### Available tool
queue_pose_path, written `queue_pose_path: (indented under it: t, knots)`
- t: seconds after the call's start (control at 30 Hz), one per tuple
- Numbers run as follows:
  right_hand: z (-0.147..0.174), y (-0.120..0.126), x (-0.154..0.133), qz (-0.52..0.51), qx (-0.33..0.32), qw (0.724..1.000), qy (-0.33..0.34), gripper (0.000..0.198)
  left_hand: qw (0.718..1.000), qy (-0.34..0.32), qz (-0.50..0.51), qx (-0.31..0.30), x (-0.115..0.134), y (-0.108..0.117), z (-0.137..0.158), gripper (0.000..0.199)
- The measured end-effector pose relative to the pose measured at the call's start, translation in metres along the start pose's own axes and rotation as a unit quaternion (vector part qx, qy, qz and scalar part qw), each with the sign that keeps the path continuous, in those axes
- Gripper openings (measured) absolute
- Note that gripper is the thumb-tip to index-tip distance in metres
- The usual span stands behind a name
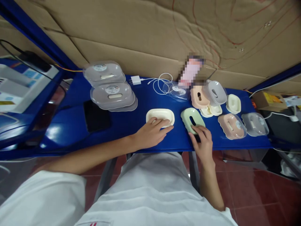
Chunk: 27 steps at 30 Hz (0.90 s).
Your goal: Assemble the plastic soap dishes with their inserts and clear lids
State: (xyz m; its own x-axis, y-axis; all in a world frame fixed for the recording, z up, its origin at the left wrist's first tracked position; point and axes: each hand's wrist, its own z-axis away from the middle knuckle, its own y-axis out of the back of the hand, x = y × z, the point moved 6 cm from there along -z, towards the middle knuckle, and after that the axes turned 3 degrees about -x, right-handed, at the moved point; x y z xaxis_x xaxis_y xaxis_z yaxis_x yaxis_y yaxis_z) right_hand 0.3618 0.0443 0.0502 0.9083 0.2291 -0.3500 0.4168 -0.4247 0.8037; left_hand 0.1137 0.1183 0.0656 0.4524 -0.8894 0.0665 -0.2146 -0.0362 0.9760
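Note:
A cream soap dish (160, 113) lies on the blue table, close to its middle. My left hand (152, 133) rests over its near side, the fingers stretched out and slightly apart, covering part of the dish. Just to the right sits a light green soap box (188, 116) with a dark oval slot in its top. My right hand (202, 142) grips its near edge, thumb at the front side and fingers on the top. The fingers hide that corner of the box.
Grey soap boxes with clear lids (113, 95) are stacked at left by a black phone (96, 116). A white charger (135, 80) and cable lie behind. Peach (199, 97), grey (216, 92) and pink (231, 125) boxes crowd the right. A propped phone (191, 71) leans against cardboard.

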Motion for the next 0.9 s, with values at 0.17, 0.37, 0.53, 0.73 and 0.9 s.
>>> queue_pose_path:
  t: [0.17,0.37,0.53,0.73,0.9]
  knots:
    - [-0.022,-0.004,-0.013,-0.067,0.005,0.998,0.017,0.027,0.996,-0.013,-0.029,0.088,-0.028,0.009,0.021,0.052]
    - [-0.054,-0.035,-0.037,-0.135,-0.103,0.978,0.117,0.027,0.991,-0.07,-0.014,0.111,-0.05,0.008,0.031,0.055]
    - [-0.073,-0.045,-0.052,-0.154,-0.152,0.965,0.145,0.03,0.997,-0.058,-0.008,0.051,-0.056,0.008,0.027,0.035]
    - [-0.074,-0.056,-0.064,-0.122,-0.203,0.955,0.177,0.036,0.999,-0.021,-0.018,0.033,-0.061,0.008,0.025,0.019]
    - [-0.065,-0.063,-0.06,-0.07,-0.191,0.96,0.195,0.037,0.998,-0.043,-0.021,0.034,-0.055,0.005,0.025,0.014]
